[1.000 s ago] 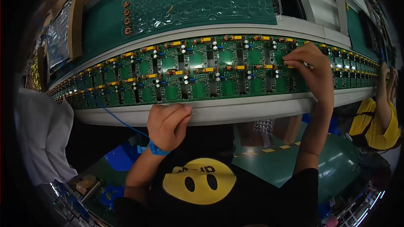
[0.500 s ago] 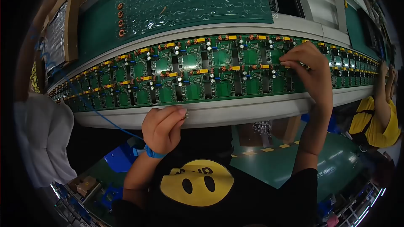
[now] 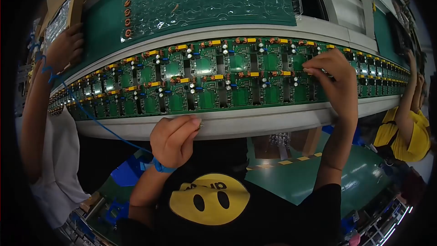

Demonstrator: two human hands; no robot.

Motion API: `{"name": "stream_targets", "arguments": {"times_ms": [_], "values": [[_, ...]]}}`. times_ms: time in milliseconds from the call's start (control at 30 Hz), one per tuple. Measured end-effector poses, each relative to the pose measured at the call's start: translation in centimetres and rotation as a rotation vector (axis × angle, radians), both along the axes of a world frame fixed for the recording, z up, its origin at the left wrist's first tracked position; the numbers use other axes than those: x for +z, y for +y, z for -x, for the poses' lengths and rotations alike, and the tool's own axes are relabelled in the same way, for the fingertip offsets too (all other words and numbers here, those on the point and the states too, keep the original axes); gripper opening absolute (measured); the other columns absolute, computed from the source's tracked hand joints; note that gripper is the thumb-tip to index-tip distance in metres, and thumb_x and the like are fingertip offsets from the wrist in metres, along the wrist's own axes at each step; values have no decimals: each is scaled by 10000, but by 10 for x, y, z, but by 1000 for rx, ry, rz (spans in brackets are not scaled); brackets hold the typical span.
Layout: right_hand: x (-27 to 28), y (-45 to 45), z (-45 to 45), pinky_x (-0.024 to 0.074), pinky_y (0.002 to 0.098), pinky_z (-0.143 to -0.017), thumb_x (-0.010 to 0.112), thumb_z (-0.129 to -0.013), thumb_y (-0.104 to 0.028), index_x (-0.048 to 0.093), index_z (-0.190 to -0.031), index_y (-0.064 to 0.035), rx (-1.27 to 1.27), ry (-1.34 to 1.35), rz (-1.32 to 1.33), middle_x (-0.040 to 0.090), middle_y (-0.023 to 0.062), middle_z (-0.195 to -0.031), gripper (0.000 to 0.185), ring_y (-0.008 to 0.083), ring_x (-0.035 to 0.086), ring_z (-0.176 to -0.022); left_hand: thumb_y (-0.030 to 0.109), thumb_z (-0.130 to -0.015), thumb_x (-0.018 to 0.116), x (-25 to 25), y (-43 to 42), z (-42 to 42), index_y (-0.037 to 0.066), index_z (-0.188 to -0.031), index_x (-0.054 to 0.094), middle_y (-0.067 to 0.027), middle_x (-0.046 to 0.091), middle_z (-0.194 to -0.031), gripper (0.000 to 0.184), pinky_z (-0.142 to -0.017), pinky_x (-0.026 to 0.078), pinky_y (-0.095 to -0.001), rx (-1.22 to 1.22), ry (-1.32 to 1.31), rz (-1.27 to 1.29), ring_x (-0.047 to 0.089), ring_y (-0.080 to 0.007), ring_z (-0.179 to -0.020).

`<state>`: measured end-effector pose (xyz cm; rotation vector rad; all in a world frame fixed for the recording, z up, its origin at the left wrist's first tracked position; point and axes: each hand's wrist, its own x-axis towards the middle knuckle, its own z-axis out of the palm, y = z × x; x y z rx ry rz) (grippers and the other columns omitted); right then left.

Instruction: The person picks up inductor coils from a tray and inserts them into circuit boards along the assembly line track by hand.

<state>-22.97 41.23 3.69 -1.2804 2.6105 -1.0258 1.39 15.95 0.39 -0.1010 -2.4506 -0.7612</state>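
Note:
A long double row of green circuit boards (image 3: 239,96) with yellow, copper-coloured and silver parts lies along a pale rail (image 3: 255,117). My left hand (image 3: 175,139), with a blue wrist strap (image 3: 162,166), is closed in a pinch just in front of the rail. A small part with thin metal leads (image 3: 200,125) sticks out at its fingertips. Over the right part of the boards, my right hand (image 3: 332,73) has thumb and forefinger pressed together near the upper row. Whatever may be between those fingertips is too small to make out.
Behind the boards, a clear plastic tray (image 3: 209,0) holds several copper coils along its left side. A co-worker's hand (image 3: 68,48) rests by a cardboard box (image 3: 76,7) at left. Another person in yellow (image 3: 395,130) stands at far right. A blue cord (image 3: 98,120) runs leftward from my wrist.
The co-worker's hand at left has come down beside the box. My left hand has shifted slightly left and down. My right hand stays over nearly the same spot, still pinched.

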Motion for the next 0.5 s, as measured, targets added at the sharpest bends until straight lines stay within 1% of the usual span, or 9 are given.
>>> {"name": "stream_targets", "arguments": {"times_ms": [333,400,500], "values": [[3,-1,-2,476,334,-734,688,-754,35,706,-884,-25,5,46,-54,676,78,-863,144,240,597,-824,22,-792,744,-1,0,0,72,-1123,653,-91,681,-1018,347,-530,431,-300,-3,-9,15,590,-211,-674],[3,-2,-2,484,364,-726,702,-749,9,703,-869,-19,12,56,-49,654,96,-855,123,276,604,-822,23,-788,746,-1,-1,-1,75,-1123,653,-89,680,-1021,351,-527,427,-300,-5,-19,24,583,-211,-666],[3,-3,-4,482,362,-718,697,-747,9,698,-867,-19,24,93,-53,655,88,-849,124,270,600,-814,25,-782,751,-1,-1,0,80,-1124,654,-84,678,-1024,361,-524,423,-300,-7,-23,31,568,-210,-651]]}}
